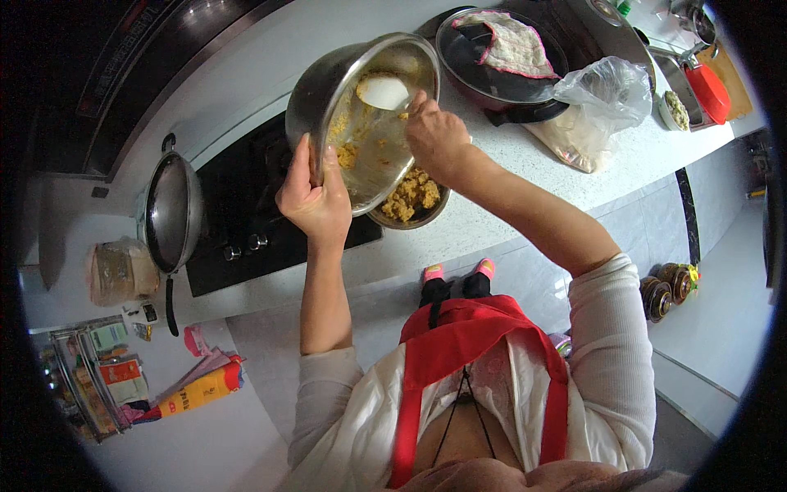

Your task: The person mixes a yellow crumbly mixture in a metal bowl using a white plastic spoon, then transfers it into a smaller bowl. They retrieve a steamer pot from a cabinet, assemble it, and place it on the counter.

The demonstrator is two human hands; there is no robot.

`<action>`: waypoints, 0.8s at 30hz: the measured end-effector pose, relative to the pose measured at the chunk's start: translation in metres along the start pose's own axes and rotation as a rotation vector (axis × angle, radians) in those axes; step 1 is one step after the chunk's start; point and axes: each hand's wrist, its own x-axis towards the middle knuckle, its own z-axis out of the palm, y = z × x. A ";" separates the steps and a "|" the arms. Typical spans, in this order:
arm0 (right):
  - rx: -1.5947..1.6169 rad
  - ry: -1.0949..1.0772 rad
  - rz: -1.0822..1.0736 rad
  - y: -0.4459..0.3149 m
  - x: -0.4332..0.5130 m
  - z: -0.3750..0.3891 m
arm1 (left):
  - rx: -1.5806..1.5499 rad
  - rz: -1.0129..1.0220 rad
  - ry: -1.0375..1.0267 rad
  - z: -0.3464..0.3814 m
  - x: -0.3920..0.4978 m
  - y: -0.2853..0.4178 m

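Note:
My left hand (320, 190) grips the rim of a large stainless steel bowl (313, 98), which is tilted steeply over the counter. Inside it, my right hand (433, 132) is closed on a white scoop or spatula (384, 92), whose handle is mostly hidden by the fingers. Yellow-brown residue (348, 155) clings to the inner wall of the tilted bowl. Partly beneath its lower rim stands a smaller bowl (411, 222) holding a crumbly yellow-brown food mixture (413, 194).
A black gas hob (240, 190) lies left, with a wok (174, 212) beyond it. To the right are a lidded pan (455, 55) with a cloth (510, 46) on top, a plastic bag (605, 98), a small bowl of chopped food (676, 111) and a red basin (707, 92) by the sink.

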 end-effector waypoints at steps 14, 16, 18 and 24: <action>0.549 -0.386 -0.169 -0.020 -0.010 -0.002 | -0.144 -0.036 0.058 -0.006 -0.002 -0.006; 0.481 -0.404 -0.245 -0.013 -0.008 -0.010 | -0.060 -0.033 0.066 -0.007 -0.001 -0.010; 0.402 -0.424 -0.272 0.000 -0.009 -0.019 | 0.005 -0.018 0.049 -0.009 -0.003 -0.013; 0.224 -0.092 -0.167 0.037 -0.011 -0.025 | 0.039 0.106 0.017 -0.009 -0.010 -0.020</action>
